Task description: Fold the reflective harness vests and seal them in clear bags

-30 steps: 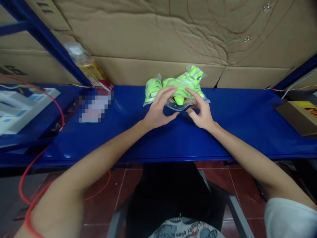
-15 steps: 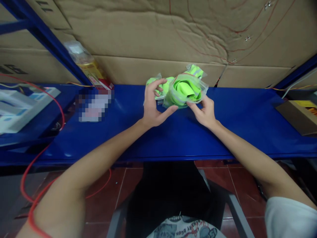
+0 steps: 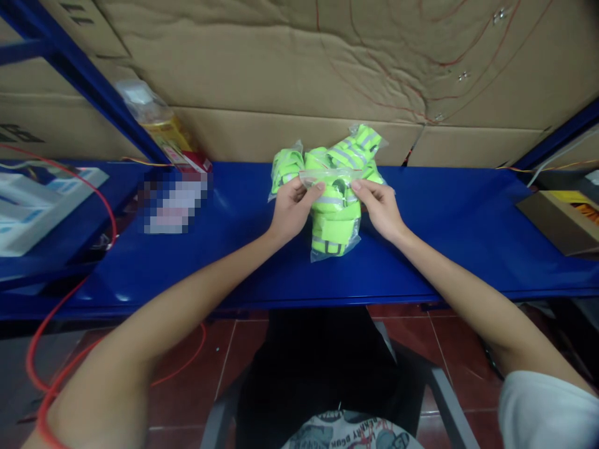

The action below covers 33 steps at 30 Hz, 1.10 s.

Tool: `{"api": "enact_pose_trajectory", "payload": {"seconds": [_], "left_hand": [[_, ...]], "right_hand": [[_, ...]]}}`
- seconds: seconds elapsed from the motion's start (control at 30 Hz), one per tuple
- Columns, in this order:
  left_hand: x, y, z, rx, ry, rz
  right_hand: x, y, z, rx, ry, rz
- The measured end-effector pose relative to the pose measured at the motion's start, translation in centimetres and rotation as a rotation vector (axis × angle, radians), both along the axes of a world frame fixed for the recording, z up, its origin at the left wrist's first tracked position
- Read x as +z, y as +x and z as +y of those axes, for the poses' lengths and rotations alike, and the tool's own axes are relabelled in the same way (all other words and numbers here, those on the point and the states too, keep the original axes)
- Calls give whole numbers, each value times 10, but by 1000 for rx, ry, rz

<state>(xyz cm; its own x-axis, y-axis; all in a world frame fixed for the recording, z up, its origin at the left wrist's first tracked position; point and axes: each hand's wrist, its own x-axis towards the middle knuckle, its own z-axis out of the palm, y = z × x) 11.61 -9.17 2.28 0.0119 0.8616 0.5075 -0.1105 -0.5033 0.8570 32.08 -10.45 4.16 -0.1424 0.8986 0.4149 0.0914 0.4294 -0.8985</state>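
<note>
A clear zip bag (image 3: 335, 224) holds a folded neon-yellow garment with grey reflective strips, which looks like a safety vest. Its zip edge is at the top, and the bag hangs down toward me over the blue table. My left hand (image 3: 294, 206) pinches the top left corner between thumb and fingers. At the top right corner, my right hand (image 3: 380, 206) grips the same edge. Behind the bag lie more bagged neon-yellow bundles (image 3: 358, 146), against the cardboard, with one bundle (image 3: 286, 167) just beyond my left hand.
The blue table (image 3: 243, 262) runs across in front of me, with a cardboard wall (image 3: 243, 75) behind. On the left are a bottle (image 3: 152, 115), a blurred-out item (image 3: 173, 202), a white device (image 3: 51, 212) and a red hose (image 3: 35, 349). An open carton (image 3: 556, 221) stands at right.
My left hand has gone from spread fingers to pinching the bag's edge. The bag has turned from its open mouth facing me to hanging with its broad side toward me.
</note>
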Motion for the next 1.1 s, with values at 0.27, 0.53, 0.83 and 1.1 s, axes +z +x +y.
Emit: {"api": "enact_pose_trajectory", "payload": {"seconds": [0.27,0.53,0.83,1.1], "left_hand": [[-2,7,-5,-4,-169,-88],[-8,3,-2,17,-142,-54],[0,-2,-5,-9,-90,32],[-8,1,-1,-70,-338,-160]], "right_hand": [[-6,-1,-10,-71,177,-132],[-5,-4,-7,-83,94,-43],[-5,-3,-7,-91,114,-37],[-8,3,3,-79,-39,68]]}}
